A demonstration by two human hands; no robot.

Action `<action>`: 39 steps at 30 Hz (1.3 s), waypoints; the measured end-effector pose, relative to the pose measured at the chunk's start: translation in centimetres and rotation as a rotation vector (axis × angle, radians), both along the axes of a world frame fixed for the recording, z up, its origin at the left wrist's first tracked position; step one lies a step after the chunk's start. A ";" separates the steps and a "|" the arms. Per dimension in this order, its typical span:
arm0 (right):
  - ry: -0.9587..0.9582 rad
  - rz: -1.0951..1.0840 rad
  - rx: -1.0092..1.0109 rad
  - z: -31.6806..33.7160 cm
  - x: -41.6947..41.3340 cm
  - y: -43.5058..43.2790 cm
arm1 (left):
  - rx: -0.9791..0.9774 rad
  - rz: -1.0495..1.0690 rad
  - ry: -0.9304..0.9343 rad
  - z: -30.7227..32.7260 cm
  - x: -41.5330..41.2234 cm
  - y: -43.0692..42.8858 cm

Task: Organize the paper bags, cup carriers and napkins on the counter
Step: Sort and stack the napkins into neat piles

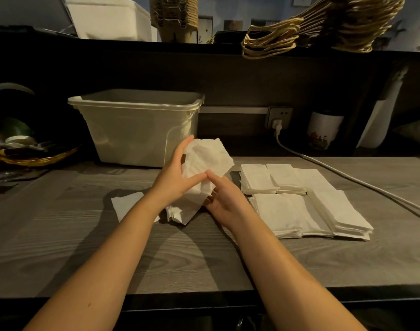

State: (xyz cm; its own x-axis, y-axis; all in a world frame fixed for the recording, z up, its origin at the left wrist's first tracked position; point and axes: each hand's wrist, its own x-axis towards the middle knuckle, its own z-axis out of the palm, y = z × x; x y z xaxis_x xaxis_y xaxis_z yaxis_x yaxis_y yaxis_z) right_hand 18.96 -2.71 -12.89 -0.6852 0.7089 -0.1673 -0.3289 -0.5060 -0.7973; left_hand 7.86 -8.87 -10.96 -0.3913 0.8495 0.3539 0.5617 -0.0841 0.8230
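1. We're in the napkin step: the left hand [176, 179] and right hand [225, 199] meet above the middle of the tabletop [84, 247], sharing a crumpled bunch of loose napkins [206, 161].
2. The left fingers [187, 144] wrap the bunch from the left with the thumb laid across its front. The right thumb [210, 175] presses in beside it, and the right fingers curl under the lower edge, so both hands are clamped on paper.
3. The bunch is lifted at its top, while its lower end trails down to the tabletop between the wrists.
4. Toward the right edge, the stacked napkins [299, 204] lie flat in 2 rows, squared up and well clear of the front edge.
5. 1 stray napkin [125, 204] lies flat left of the hands, partly under the left forearm.
6. A plastic bin [137, 130] stands at the back edge, just behind the hands.
7. Up on the shelf above, the paper bags [323, 27] and cup carriers [173, 17] wait their turn.
8. My read: roughly the middle of the napkin sorting.
9. The next move calls for peeling 1 sheet free, smoothing it flat and matching its edges to a stack. The tissue is thin, so a light pull is needed to avoid tearing it.
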 end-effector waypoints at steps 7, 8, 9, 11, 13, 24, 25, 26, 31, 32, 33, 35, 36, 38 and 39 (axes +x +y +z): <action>-0.120 -0.138 0.455 -0.2 0.3 0.0 | -0.025 0.103 -0.325 0.5 0.4 0.3; -0.150 -0.159 0.505 -0.2 0.2 0.0 | -0.028 0.091 -0.393 0.5 0.5 0.4; -0.178 -0.172 0.547 -0.2 0.1 -0.1 | -0.027 0.084 -0.445 0.4 0.6 0.3; -0.212 -0.173 0.594 -0.2 0.1 -0.3 | -0.046 0.071 -0.468 0.1 0.8 0.5; -0.229 -0.155 0.585 -0.2 0.1 -0.3 | -0.080 0.081 -0.406 -0.2 1.0 0.6; -0.207 -0.240 0.600 -0.6 -0.2 -0.1 | 0.003 -0.029 -0.205 -0.4 1.0 0.6; -0.187 -0.279 0.599 -0.5 -0.2 0.2 | 0.009 -0.035 -0.205 -0.3 1.0 0.5; -0.167 -0.310 0.586 -0.3 0.0 0.4 | 0.005 -0.034 -0.210 -0.2 0.9 0.5; 0.203 -0.227 0.184 0.3 0.8 0.7 | -0.104 -0.135 -0.405 -0.4 1.0 0.4; 0.234 -0.212 0.103 0.4 0.8 0.7 | -0.134 -0.136 -0.400 -0.5 1.2 0.4; 0.250 -0.201 0.040 0.4 0.7 0.7 | -0.146 -0.126 -0.393 -0.6 1.4 0.5; 0.275 -0.187 -0.009 0.4 0.6 0.7 | -0.123 -0.092 -0.402 -0.8 1.2 0.7; 0.278 -0.192 -0.005 0.6 0.6 0.7 | -0.101 -0.075 -0.412 -0.8 1.0 0.7; 0.243 -0.224 0.025 0.7 0.6 0.6 | -0.077 -0.051 -0.399 -0.5 0.7 0.5; 0.203 -0.254 0.069 0.8 0.7 0.6 | -0.072 -0.048 -0.384 -0.4 0.6 0.5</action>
State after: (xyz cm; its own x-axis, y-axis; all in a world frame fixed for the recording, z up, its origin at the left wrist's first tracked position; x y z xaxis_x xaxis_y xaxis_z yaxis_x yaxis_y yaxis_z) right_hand 19.69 -2.07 -12.13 -0.4995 0.8663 0.0095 -0.5936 -0.3342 -0.7321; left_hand 8.44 -8.39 -11.32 -0.4430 0.8873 0.1284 0.2082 -0.0375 0.9774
